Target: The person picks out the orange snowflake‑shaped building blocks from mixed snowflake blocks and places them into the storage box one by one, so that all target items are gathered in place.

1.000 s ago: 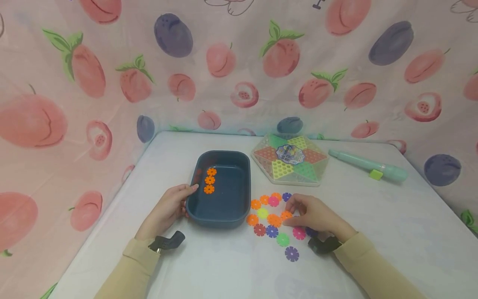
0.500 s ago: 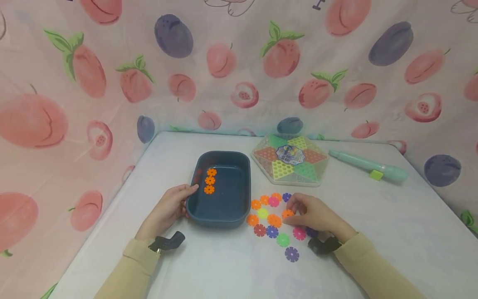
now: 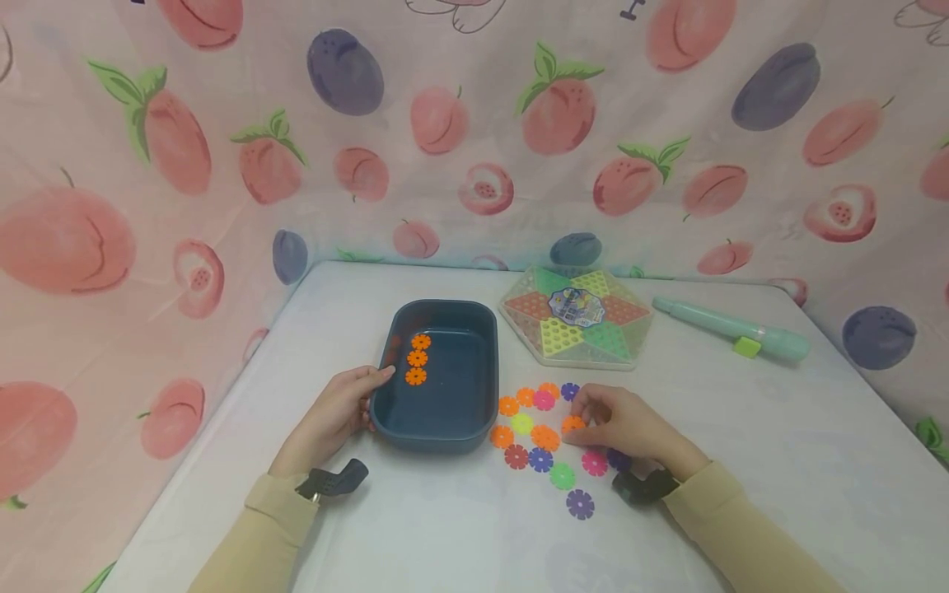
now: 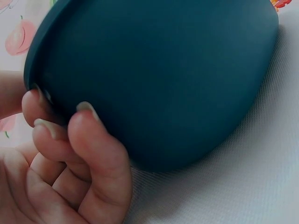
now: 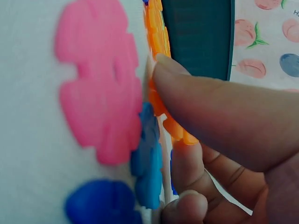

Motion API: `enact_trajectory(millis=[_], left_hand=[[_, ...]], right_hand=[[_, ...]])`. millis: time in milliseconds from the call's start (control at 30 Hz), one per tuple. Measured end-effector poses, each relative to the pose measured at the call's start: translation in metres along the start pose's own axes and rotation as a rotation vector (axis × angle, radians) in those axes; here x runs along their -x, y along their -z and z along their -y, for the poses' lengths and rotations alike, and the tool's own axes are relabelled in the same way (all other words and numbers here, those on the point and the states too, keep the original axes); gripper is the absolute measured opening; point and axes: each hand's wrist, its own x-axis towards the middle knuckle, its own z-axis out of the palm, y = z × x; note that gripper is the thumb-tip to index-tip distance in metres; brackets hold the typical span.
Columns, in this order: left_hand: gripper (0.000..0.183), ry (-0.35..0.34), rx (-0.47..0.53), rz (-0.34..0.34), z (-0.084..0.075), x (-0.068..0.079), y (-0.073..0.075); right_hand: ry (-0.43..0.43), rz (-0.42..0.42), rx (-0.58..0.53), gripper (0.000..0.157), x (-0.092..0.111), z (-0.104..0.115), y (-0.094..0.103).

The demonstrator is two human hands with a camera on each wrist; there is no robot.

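Note:
My left hand (image 3: 334,416) grips the left wall of a deep dark blue tray (image 3: 455,395), thumb on the rim and curled fingers against the outside. In the left wrist view those fingertips press the tray's outer side (image 4: 177,84). Three orange snowflake discs (image 3: 417,358) lie in a row inside it. To the tray's right, my right hand (image 3: 623,424) pinches another orange snowflake disc (image 3: 573,424) between thumb and fingers, low over the loose pile. The right wrist view has this orange disc (image 5: 173,128) by the thumb, behind a pink disc (image 5: 100,84) and a blue one (image 5: 147,158).
Loose discs in several colours surround the right hand, among them a yellow one (image 3: 522,423), a green one (image 3: 563,476) and a purple one (image 3: 581,504). Behind them lies a hexagonal board-game box (image 3: 577,317). A mint-green tube (image 3: 730,329) with a lime block (image 3: 746,347) lies far right.
The right fingers have drawn the orange disc slightly to the right. The left hand and the tray stay in place.

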Motion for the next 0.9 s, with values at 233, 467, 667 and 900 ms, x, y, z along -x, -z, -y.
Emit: enact_trajectory(millis=[233, 467, 667, 900], left_hand=[[0.042, 0.002, 0.016, 0.005, 0.001, -0.001, 0.001], [0.043, -0.003, 0.014, 0.011, 0.0, -0.001, 0.001], [0.049, -0.003, 0.016, 0.018, -0.001, -0.002, 0.002], [0.047, 0.005, 0.023, 0.02, 0.0, -0.001, 0.001]], right_hand=[[0.002, 0.013, -0.004, 0.03, -0.001, -0.001, 0.003], [-0.009, 0.076, -0.057, 0.033, -0.003, -0.007, 0.012], [-0.005, 0.094, -0.112, 0.035, -0.005, -0.005, 0.021], [0.005, 0.085, -0.124, 0.025, -0.009, 0.017, 0.028]])
